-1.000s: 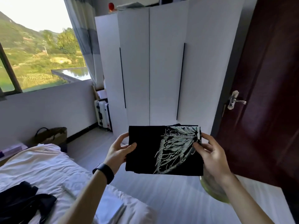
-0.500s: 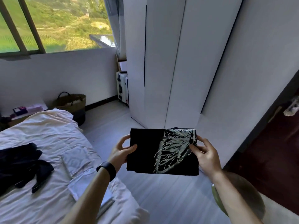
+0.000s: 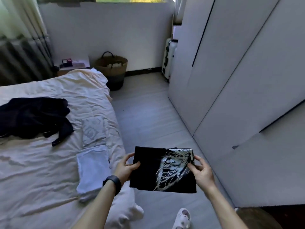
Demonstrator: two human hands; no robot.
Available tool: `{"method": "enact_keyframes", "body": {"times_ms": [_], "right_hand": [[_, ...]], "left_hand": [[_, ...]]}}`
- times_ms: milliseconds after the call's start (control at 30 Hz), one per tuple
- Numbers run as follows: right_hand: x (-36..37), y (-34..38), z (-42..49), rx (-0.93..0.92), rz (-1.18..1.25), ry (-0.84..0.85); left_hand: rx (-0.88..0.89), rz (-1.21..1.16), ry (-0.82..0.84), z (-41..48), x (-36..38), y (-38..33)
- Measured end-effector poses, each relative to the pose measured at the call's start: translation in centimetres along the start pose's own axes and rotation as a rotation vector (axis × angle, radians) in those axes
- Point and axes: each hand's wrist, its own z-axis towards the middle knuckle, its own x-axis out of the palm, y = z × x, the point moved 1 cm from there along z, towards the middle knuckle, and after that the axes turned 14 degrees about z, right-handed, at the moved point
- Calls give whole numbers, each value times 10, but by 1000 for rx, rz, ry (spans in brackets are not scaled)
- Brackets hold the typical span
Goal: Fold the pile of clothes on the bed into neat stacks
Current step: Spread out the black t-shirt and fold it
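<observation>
Holding the folded black shirt over the floor, long side running hand to hand, wing print on the right half. Left hand grips the left edge, right hand pinches the right edge. Just left of the left hand a folded white stack sits by the bed edge, with another folded white piece beyond it and an unfolded dark pile further left. Wardrobe is close on the right, and there's open floor ahead up to the basket.

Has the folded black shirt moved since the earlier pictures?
Yes. The folded black shirt has come down leftward, away from the wardrobe, toward the bed edge.
</observation>
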Motion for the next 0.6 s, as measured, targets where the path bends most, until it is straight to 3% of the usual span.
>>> {"method": "enact_keyframes", "body": {"times_ms": [333,600], "right_hand": [[61,-4,116,107,-286,480],[170,20,149,81,-479,849]], "left_hand": [[-212,-326,-418,-11,26,57],[-310,-545,-647,-23,4,90]]}}
